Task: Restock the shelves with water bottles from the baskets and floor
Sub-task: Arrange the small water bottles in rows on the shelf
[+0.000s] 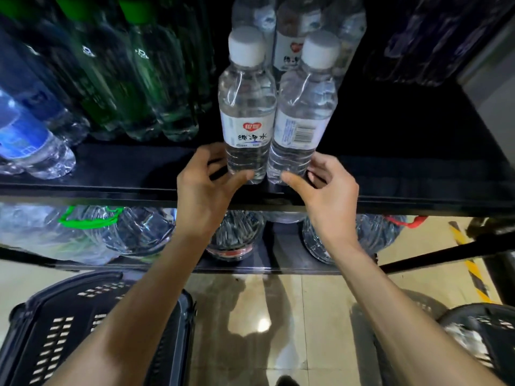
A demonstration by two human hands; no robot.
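Observation:
Two clear water bottles with white caps stand side by side at the front of the black shelf (125, 168). The left bottle (246, 107) shows a white label with a red logo, while the right bottle (303, 107) shows a barcode. My left hand (206, 190) curls around the base of the left bottle, thumb on its front. The base of the right bottle is held the same way by my right hand (328, 196). More bottles of this kind (295, 32) stand in a row behind them.
Green-capped bottles (145, 79) and blue-labelled bottles (28, 135) fill the shelf to the left. Dark shelf space lies to the right. Large jugs (133, 232) sit on the lower shelf. A black basket (55, 316) stands on the floor at left, another basket (473, 330) at right.

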